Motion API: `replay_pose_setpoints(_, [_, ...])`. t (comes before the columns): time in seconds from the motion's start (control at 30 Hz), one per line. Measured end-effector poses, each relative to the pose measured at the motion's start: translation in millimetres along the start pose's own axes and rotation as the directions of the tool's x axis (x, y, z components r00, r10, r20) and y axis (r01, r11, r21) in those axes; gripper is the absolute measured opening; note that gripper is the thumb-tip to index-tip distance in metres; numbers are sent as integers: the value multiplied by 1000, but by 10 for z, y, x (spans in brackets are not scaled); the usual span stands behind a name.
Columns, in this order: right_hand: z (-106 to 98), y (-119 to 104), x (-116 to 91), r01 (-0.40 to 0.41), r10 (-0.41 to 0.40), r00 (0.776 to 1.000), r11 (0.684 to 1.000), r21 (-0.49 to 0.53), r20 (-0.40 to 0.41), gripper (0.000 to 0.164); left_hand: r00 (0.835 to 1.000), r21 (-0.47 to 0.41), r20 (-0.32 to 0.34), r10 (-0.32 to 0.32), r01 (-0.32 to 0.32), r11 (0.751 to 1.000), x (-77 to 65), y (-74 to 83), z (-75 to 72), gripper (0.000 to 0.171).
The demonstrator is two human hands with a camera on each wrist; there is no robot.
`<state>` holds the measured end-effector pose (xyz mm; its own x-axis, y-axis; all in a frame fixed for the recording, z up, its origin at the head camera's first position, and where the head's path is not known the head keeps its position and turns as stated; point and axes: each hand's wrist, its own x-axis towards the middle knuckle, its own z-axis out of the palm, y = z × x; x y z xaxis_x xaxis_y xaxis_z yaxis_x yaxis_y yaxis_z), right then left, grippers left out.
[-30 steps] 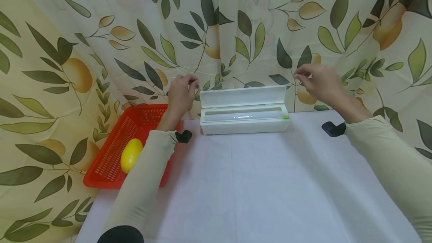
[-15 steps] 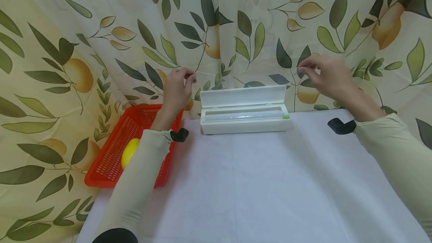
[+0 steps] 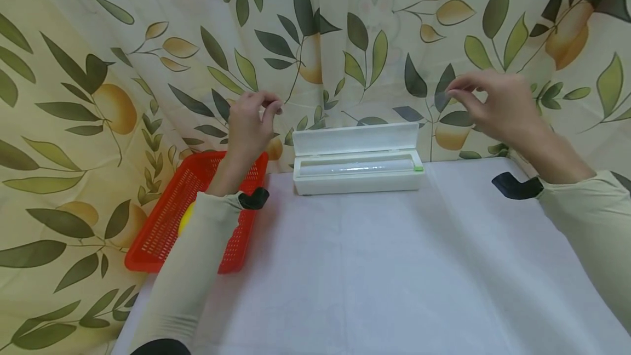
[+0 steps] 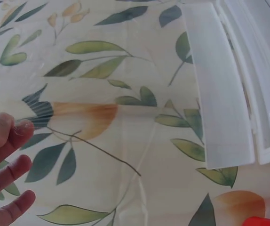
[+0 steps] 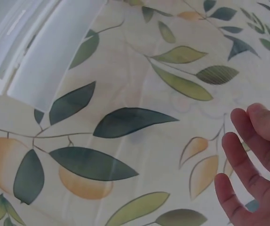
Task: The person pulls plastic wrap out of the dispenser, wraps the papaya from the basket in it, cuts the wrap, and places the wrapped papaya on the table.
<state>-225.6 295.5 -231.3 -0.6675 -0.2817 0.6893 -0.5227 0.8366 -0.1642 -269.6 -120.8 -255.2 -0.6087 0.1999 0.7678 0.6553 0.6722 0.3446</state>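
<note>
From where I'm standing, a leafy curtain [image 3: 374, 4] fills the whole back, with a white counter [image 3: 345, 267] in front of it. Next up, clear film [image 3: 365, 108] hanging in the air; honestly can't tell where it ends. Red basket [image 3: 148, 249] on the person's left, white box [image 3: 357, 184] near the counter's back edge, lid [image 3: 355, 139] up. Left hand [image 3: 251, 120] and right hand [image 3: 510, 106], well apart above the box, each have a narrow pinch on the film. Film roll [image 3: 357, 167] sits inside the box. My two cents: raise both corners at the same pace with light sideways tension, because film this thin probably folds and clings. A yellow sliver [image 3: 184, 220] shows in the basket. Tiniest bit: the green tab [image 3: 418, 169] at the box's right end.
</note>
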Motion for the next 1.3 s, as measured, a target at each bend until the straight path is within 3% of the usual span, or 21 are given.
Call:
replay_pose_setpoints(0.17, [-110,-87,-40,5,-5,999,1000,11,-33,12,996,-28,-52,68,-69,997,-1,61,-84,13])
replay_pose_setpoints(0.43, [-267,-194,-105,94,-89,988,995,33,-129,13,978,-37,-106,181,-186,982,-19,142,-240,12])
replay_pose_setpoints(0.63, [-376,-285,-241,116,-115,983,993,-2,-141,17,975,-33,-115,192,-197,980,-163,258,-367,14])
replay_pose_setpoints(0.8, [-458,-372,-438,156,-154,978,988,1,-140,14,969,-31,-117,216,-220,975,-332,361,-477,15])
replay_pose_setpoints(0.97, [-525,-447,-608,195,-193,974,981,7,-119,68,961,-27,-135,241,-247,969,-529,449,-537,11])
replay_pose_setpoints(1.0, [-533,-466,-649,196,-196,975,981,-4,-107,72,961,-31,-142,239,-246,969,-580,471,-541,9])
replay_pose_setpoints(1.23, [-476,-610,-1071,174,-166,978,983,52,-126,69,967,-73,-122,224,-234,970,-1052,564,-570,13])
replay_pose_setpoints(1.3, [-465,-643,-1194,173,-165,981,982,74,-98,68,965,-82,-109,237,-247,966,-1209,564,-576,8])
